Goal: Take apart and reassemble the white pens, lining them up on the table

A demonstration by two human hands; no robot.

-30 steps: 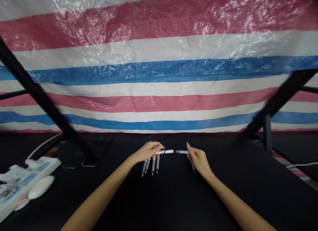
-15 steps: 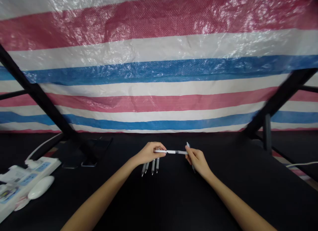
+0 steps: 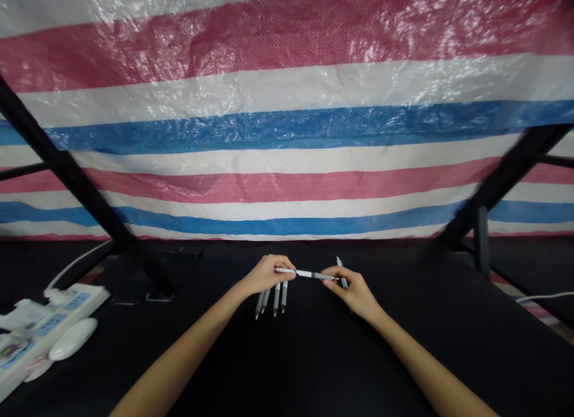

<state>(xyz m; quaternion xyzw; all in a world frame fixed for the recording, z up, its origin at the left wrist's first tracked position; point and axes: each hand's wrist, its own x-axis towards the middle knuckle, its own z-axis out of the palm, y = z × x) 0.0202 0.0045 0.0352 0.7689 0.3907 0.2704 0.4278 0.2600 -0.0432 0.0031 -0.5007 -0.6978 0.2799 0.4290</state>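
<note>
A white pen with a grey grip (image 3: pixel 305 274) is held up nearly level, its tip end slightly lower at the right. My left hand (image 3: pixel 264 274) pinches its rear end between thumb and fingers. At the tip end, the thumb and forefinger of my right hand (image 3: pixel 354 290) close around the grey part, with the metal point showing between them. Several matching pens (image 3: pixel 277 300) lie side by side under my left hand, points toward me, their upper parts hidden by it. Another pen (image 3: pixel 339 264) lies behind my right hand, partly covered.
The black table (image 3: pixel 287 363) spreads around both hands. At the left are a white power strip (image 3: pixel 58 321), a white computer mouse (image 3: pixel 74 339) and dark phone-like slabs (image 3: pixel 160 294). Black frame bars (image 3: pixel 89 189) slant on both sides before a striped plastic sheet (image 3: pixel 287 183).
The held pen has shifted slightly left and tilted down at its tip. My right thumb and forefinger have parted a little, so the metal point now shows. The row of pens stays put.
</note>
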